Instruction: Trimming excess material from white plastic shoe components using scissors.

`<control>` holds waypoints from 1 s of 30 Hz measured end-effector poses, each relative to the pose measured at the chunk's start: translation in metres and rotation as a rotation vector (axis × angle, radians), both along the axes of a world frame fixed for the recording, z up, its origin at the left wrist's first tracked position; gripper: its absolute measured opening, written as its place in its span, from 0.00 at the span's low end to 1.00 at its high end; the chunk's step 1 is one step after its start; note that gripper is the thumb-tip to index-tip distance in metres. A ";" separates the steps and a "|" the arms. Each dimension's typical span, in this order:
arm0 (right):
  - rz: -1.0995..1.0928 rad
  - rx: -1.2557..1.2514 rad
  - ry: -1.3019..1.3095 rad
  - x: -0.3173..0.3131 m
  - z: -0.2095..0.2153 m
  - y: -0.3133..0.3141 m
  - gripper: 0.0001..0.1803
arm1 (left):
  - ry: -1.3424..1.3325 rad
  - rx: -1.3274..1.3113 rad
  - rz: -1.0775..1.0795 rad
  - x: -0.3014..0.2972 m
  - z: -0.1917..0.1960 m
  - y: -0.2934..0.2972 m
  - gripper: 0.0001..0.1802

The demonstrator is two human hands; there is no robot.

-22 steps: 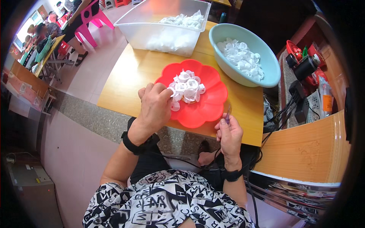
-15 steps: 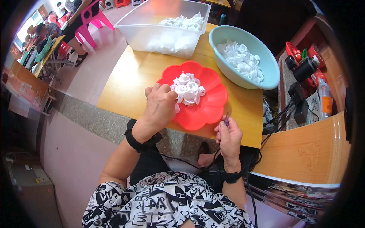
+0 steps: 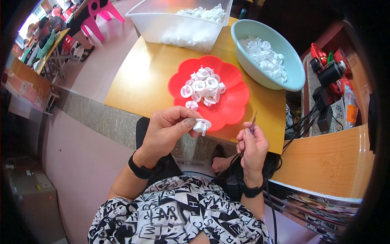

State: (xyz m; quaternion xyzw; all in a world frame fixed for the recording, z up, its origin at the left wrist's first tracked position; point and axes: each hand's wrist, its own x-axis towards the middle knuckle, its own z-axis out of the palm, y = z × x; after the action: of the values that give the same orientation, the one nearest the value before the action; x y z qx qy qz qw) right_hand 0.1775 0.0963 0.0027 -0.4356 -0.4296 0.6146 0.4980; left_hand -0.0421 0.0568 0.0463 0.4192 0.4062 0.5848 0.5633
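Note:
Between the thumb and fingers of my left hand (image 3: 166, 129) is a small white plastic part (image 3: 202, 126), a round disc with a block and a thin prong on it. It hangs just off the near edge of a red flower-shaped bowl (image 3: 233, 103). A heap of similar white parts (image 3: 205, 87) lies in that bowl. My right hand (image 3: 254, 148) is closed round a thin pointed tool with a purple handle (image 3: 252, 127), its tip pointing up and away. The tool is apart from the white part. Its exact kind is unclear.
A pale blue basin (image 3: 295, 67) of white pieces stands at the table's far right. Behind the bowl is a translucent plastic bin (image 3: 144, 24) with more pieces. Black cables (image 3: 315, 105) and a black cylinder (image 3: 331, 74) lie at right. Other people sit far left.
My left hand has drawn back from the heap in the red bowl towards me, now with one white part in its fingers. My right hand has risen slightly, showing more of the pointed tool.

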 end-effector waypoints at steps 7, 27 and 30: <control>0.248 0.055 -0.082 -0.024 0.038 -0.036 0.15 | 0.025 0.195 -0.087 0.007 -0.020 -0.017 0.08; 0.303 0.465 -0.329 -0.028 0.038 -0.045 0.12 | 0.439 0.490 0.023 0.015 -0.025 -0.034 0.23; 0.282 0.569 -0.360 -0.030 0.041 -0.047 0.14 | 0.455 0.510 0.038 0.016 -0.028 -0.034 0.23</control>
State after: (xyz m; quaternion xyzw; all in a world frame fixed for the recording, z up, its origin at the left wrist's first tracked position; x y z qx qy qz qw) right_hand 0.1480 0.0498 0.0438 -0.3171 -0.7202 0.4465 0.4259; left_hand -0.0256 0.0227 0.0179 0.6587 0.3699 0.5695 0.3240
